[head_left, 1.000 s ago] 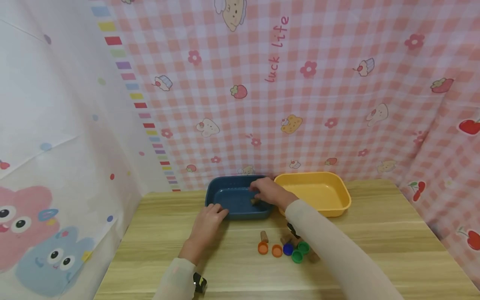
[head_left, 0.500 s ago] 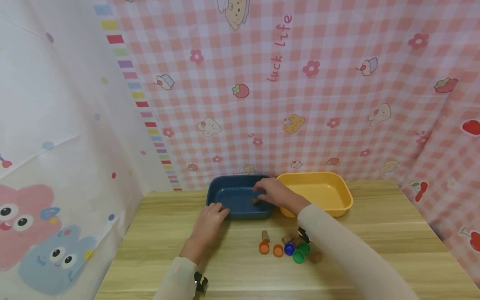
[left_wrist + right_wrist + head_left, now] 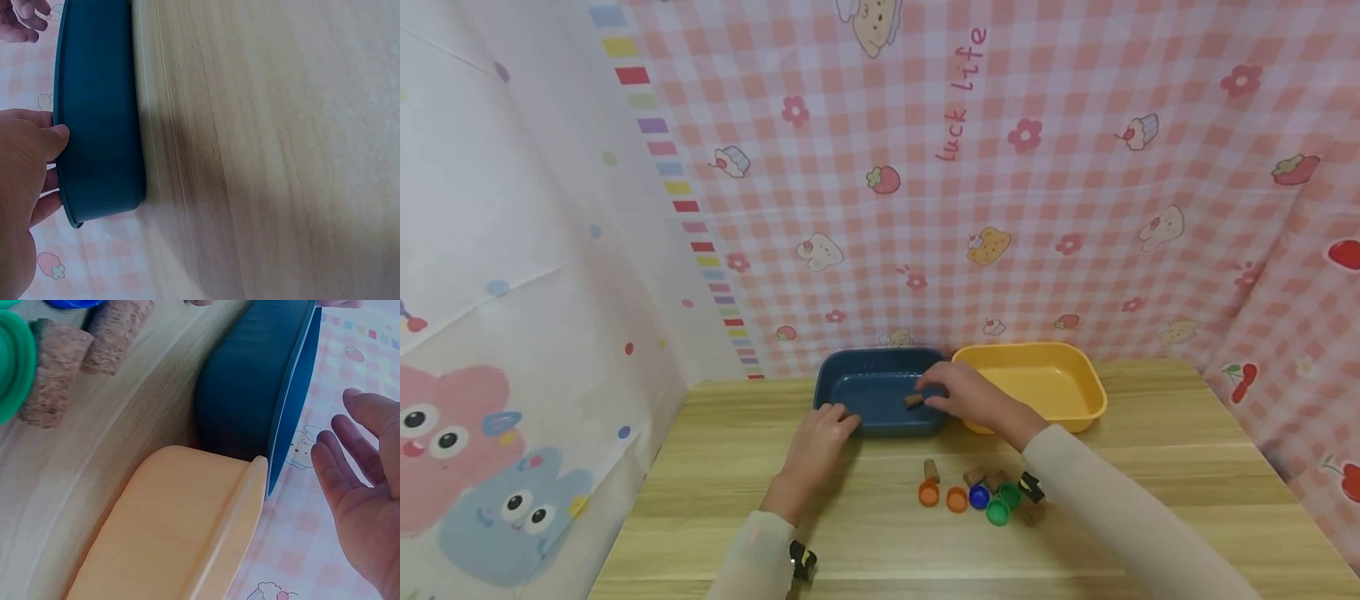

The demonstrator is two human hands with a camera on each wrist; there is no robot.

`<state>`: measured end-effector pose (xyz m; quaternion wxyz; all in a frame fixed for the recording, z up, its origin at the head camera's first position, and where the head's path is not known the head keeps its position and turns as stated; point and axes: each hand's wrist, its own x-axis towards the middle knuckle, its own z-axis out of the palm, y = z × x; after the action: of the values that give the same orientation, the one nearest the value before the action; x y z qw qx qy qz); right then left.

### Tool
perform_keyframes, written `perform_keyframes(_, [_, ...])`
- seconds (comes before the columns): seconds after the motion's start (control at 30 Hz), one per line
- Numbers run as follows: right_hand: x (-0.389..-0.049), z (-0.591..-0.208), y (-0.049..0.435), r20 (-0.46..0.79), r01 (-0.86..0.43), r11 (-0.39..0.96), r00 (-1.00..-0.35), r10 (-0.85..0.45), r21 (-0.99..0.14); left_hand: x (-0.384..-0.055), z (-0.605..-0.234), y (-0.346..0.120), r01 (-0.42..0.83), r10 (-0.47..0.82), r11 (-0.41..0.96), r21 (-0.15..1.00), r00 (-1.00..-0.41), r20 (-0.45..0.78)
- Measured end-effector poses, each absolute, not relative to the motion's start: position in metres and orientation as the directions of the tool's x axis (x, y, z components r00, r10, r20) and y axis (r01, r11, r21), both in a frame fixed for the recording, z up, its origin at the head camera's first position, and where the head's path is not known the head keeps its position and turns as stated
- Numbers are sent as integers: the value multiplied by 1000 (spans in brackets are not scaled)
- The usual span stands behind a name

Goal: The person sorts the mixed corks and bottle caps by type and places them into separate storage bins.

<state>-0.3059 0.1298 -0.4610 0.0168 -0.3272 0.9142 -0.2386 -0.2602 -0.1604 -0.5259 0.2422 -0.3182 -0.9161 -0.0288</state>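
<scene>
A cork (image 3: 913, 401) lies on the floor of the blue tray (image 3: 868, 392), toward its right side. Over that end of the tray my right hand (image 3: 966, 398) hovers with thumb and fingers spread; in the right wrist view the same hand (image 3: 365, 475) shows nothing between its fingers. My left hand (image 3: 818, 440) grips the tray's front left rim. The left wrist view shows that thumb on the outer wall of the tray (image 3: 100, 112), the fingers over the rim and partly hidden.
A yellow tray (image 3: 1093, 400) adjoins the blue one on the right. Nearer lie loose corks (image 3: 932, 471), orange caps (image 3: 957, 499), a blue cap (image 3: 979, 497) and green caps (image 3: 997, 512). A checked cloth (image 3: 910, 217) hangs behind the table.
My right hand has let go of the cork, which stays in the blue tray, and has drawn slightly right with its fingers opening. The left hand keeps its place on the rim.
</scene>
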Motion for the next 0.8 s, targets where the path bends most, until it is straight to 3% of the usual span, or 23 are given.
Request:
perform_keyframes(0.5, [-269,-474,148,281,-665,617,-742,-608,-421,-263,-529,-161,607,570,787,-110,-649,503])
perform_keyframes(0.8, [-240,-481,164,357,-660,580,-749,-558,-478,-263,-529,-160,599,571,791,-121,-653,498])
